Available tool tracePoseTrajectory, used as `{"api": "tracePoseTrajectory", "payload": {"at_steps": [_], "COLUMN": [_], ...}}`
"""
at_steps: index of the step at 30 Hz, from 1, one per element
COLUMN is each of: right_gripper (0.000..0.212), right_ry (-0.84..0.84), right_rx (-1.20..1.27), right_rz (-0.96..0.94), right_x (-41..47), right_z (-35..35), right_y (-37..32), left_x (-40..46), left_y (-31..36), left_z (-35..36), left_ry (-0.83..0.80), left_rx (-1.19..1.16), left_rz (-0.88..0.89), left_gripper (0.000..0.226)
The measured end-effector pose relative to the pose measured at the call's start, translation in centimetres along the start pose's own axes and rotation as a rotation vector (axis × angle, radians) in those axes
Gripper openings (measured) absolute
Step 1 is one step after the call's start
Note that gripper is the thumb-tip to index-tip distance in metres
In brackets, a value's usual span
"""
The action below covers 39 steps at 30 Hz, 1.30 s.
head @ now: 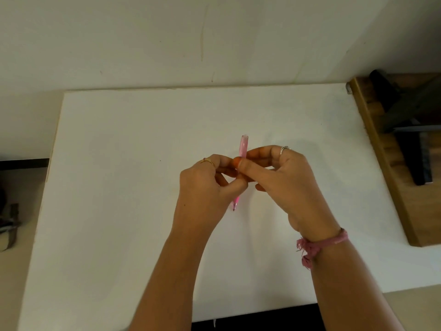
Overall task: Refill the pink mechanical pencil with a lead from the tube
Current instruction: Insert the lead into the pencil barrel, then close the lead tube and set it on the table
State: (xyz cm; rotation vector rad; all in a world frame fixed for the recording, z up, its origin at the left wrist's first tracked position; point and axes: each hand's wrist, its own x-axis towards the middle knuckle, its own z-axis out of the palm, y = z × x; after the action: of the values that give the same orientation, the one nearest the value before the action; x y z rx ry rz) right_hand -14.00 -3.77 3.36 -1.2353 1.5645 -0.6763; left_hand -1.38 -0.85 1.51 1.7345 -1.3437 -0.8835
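The pink mechanical pencil (244,146) is held above the white table (119,187), near its middle. Its open back end points away from me and its tip points down toward me. My left hand (205,187) grips the lower barrel, thumb across it. My right hand (284,177) pinches the barrel just above, thumb and forefinger closed on it. Both hands meet at the pencil's middle and hide that part. The lead tube is not in view, and I cannot tell whether a lead is between my right fingers.
A wooden shelf unit (391,177) with dark items stands to the right of the table. A bag-like object (9,228) lies on the floor at the left. A white wall rises behind the table's far edge.
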Motion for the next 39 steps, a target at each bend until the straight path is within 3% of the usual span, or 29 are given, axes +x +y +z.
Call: {"api": "tracePoseTrajectory", "payload": {"at_steps": [6, 9, 11, 14, 21, 33, 35, 39], "right_gripper": [0.005, 0.003, 0.002, 0.003, 0.017, 0.015, 0.016, 0.029], "right_ry": [0.01, 0.031, 0.025, 0.004, 0.02, 0.038, -0.044, -0.393], "right_rx": [0.093, -0.011, -0.1, -0.198, -0.207, -0.382, -0.423, -0.689], "right_rz": [0.03, 0.025, 0.013, 0.017, 0.063, -0.05, -0.122, -0.273], "right_x": [0.3, 0.4, 0.3, 0.4, 0.9, 0.3, -0.1, -0.9], "right_z": [0.2, 0.2, 0.6, 1.1, 1.0, 0.0, 0.4, 2.6], "right_y": [0.8, 1.5, 1.9, 2.3, 2.7, 1.6, 1.1, 0.5], "left_x": [0.2, 0.7, 1.1, 1.4, 1.4, 1.3, 1.3, 1.4], "left_y": [-1.0, -2.0, -2.3, -2.5, -2.3, -2.4, -2.4, -2.6], "left_z": [-1.3, -3.0, -3.9, -4.5, -4.2, -4.1, -4.1, -4.0], "left_ry": [-0.038, 0.211, 0.422, 0.552, 0.536, 0.518, 0.514, 0.509], "left_rx": [-0.097, -0.183, -0.321, -0.451, -0.504, -0.513, -0.511, -0.493], "left_rz": [-0.045, -0.16, -0.275, -0.383, -0.432, -0.43, -0.426, -0.438], "left_gripper": [0.016, 0.004, 0.008, 0.006, 0.01, 0.013, 0.014, 0.012]}}
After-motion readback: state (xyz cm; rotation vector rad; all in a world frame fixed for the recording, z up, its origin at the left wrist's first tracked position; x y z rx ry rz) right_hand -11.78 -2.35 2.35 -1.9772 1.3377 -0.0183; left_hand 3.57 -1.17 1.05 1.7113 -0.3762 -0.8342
